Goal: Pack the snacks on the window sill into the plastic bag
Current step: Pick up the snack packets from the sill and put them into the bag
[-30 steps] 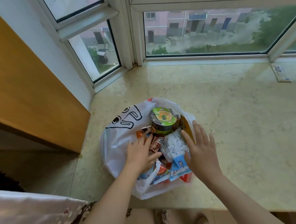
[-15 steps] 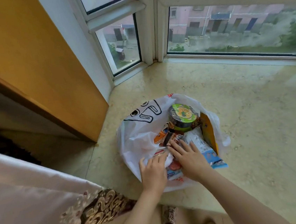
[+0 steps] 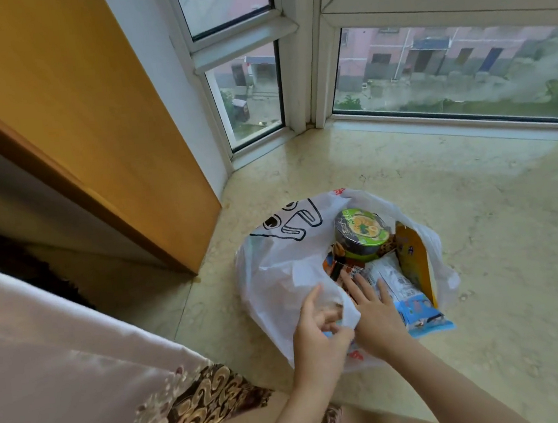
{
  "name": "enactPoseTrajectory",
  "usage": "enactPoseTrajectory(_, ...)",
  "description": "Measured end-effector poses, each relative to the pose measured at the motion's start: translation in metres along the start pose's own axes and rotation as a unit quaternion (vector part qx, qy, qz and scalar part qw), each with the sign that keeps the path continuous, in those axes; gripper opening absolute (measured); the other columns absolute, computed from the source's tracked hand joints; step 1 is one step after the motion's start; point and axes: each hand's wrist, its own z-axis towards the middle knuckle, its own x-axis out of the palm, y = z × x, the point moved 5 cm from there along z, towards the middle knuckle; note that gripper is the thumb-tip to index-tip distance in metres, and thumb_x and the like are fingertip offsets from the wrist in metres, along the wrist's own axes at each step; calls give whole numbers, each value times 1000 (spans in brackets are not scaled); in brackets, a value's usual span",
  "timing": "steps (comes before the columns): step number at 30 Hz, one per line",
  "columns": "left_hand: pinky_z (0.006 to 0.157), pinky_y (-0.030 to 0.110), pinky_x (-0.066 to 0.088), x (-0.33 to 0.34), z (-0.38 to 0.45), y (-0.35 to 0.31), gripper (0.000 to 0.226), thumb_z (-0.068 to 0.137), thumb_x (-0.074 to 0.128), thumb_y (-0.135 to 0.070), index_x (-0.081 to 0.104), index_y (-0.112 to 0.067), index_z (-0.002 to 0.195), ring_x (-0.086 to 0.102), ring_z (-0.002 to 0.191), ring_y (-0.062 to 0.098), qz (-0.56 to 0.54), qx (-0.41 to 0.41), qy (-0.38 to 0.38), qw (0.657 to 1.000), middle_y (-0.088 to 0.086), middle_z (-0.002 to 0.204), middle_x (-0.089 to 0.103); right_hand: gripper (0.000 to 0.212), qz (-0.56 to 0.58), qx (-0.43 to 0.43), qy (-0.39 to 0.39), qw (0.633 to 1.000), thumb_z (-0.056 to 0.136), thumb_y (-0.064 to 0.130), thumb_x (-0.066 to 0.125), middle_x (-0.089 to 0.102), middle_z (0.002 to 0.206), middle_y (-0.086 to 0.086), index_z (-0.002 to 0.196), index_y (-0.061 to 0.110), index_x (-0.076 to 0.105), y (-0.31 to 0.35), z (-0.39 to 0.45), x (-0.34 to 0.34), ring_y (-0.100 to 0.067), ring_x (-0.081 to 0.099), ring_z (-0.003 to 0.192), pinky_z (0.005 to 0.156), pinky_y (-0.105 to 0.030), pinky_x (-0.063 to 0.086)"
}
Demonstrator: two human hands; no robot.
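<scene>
Sill-top plastic bag [image 3: 287, 269] under both hands [image 3: 348, 324]

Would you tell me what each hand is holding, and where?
The left hand pinches the plastic bag at its near rim; the right hand lies flat on the snacks, holding nothing.

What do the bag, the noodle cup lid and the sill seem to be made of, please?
Bag: thin white plastic film, crinkled and slightly see-through. Noodle cup lid: glossy printed foil or paper, probably. Sill: polished stone, likely marble, veined beige and reflective.
</scene>
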Motion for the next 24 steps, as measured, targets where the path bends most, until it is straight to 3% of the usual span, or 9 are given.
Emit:
enactPoseTrajectory(2, 51, 15, 41, 2, 4, 5, 28, 72, 70, -4, 55, -23, 87, 54, 55, 4, -173, -158, 49, 971, -8, 64, 58, 78, -7, -6, 7, 1000, 94, 35, 48, -18, 156, -2, 152, 21, -2, 2, 3, 0, -29, -4, 147, 114, -52, -6)
enactPoseTrajectory(4, 50, 18, 37, 1, 2, 1, 13, 72, 71, -10, 58, -12, 75, 52, 53, 7, -263, -221, 80, 936, -2, 59, 55, 74, -1, -2, 17, 1000, 97, 27, 39, -21, 157, -2, 151, 21, -10, 2, 6, -1, -26, -12, 147, 115, -51, -7)
enactPoseTrajectory(6, 69, 21, 50, -2, 0, -15, 18, 86, 61, -22, 72, -11, 95, 65, 81, 10, -266, -186, 99, 941, 0, 86, 72, 72, 16, 5, 13, 1000, 96, 21, 37, -19, 158, -2, 151, 22, -9, 4, 6, -4, -25, -11, 147, 115, -50, -7)
enactPoseTrajectory(8, 79, 14, 50, -12, -1, -35, 32, 99, 44, -30, 70, -19, 115, 64, 103, 2, -234, -126, 85, 960, -7, 111, 71, 73, 24, 2, 28, 999, 95, 17, 37, -19, 158, -3, 152, 23, -8, 5, 6, -6, -26, -11, 147, 115, -50, -7)
enactPoseTrajectory(9, 85, 13, 48, -18, -1, -46, 36, 101, 38, -33, 67, -21, 119, 61, 109, 0, -225, -99, 75, 966, -8, 115, 70, 73, 18, 0, 30, 999, 95, 16, 37, -19, 158, -3, 152, 23, -9, 4, 5, -7, -26, -12, 147, 116, -49, -6)
enactPoseTrajectory(11, 101, 28, 44, -32, -2, -67, 46, 101, 29, -43, 63, -21, 123, 61, 116, 10, -234, -64, 65, 968, 1, 117, 70, 74, 11, 0, 30, 999, 95, 17, 38, -19, 158, -2, 152, 24, -10, 3, 8, -11, -26, -11, 147, 116, -49, -6)
enactPoseTrajectory(14, 97, 44, 46, -48, -8, -95, 59, 95, 24, -56, 58, -20, 126, 68, 102, 26, -276, -46, 80, 957, 17, 112, 70, 76, 24, -7, 39, 999, 95, 17, 39, -16, 159, -2, 151, 28, -11, 6, 14, -16, -26, -8, 147, 116, -50, -4)
enactPoseTrajectory(19, 75, 34, 51, -69, -16, -128, 47, 100, 33, -43, 61, -8, 116, 66, 64, 18, -277, -64, 68, 956, 13, 85, 72, 75, 5, -16, 57, 998, 95, 25, 39, -17, 159, -4, 151, 25, -11, 13, 26, -27, -28, -10, 147, 116, -50, -7)
enactPoseTrajectory(24, 84, 35, 50, -95, -20, -146, 34, 98, 43, -26, 61, -3, 117, 66, 65, 15, -293, -47, 32, 955, 10, 85, 72, 70, -34, -29, 50, 998, 98, 40, 31, -16, 159, -7, 152, 20, -10, 18, 37, -27, -29, -13, 146, 116, -50, -12)
